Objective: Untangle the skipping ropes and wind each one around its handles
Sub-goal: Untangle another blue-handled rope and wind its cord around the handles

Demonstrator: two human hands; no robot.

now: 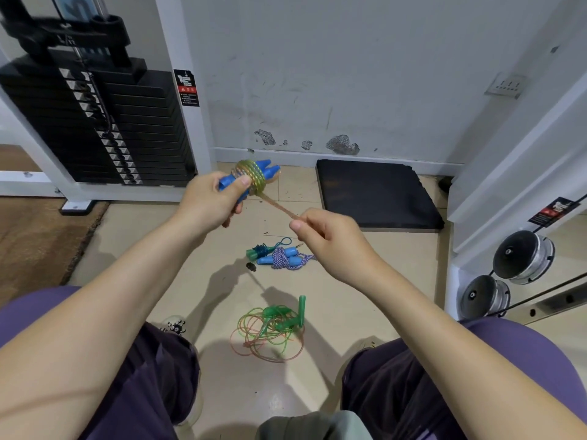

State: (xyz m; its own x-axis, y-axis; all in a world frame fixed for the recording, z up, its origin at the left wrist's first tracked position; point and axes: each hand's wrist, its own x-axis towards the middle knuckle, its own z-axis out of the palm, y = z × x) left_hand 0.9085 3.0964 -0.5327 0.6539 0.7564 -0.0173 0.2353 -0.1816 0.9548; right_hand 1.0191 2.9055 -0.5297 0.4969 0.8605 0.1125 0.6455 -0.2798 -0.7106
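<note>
- While the left hand [209,198] grips the blue handles [251,179] w/ cord coiled round, right hand [330,239] pinches the cord's free end [279,206] taut.
- At 6 o'clock: loose green rope [270,328] on floor.

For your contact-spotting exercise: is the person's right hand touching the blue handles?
Apart. The head view shows the right hand pinching only the rope's free end, with floor visible between it and the blue handles in the left hand.

Blue handles [251,181] under yellow-green cord [251,176]; purple-and-white twisted rope [281,257]; green-and-orange tangle [270,331]; black mat [378,195].
</note>
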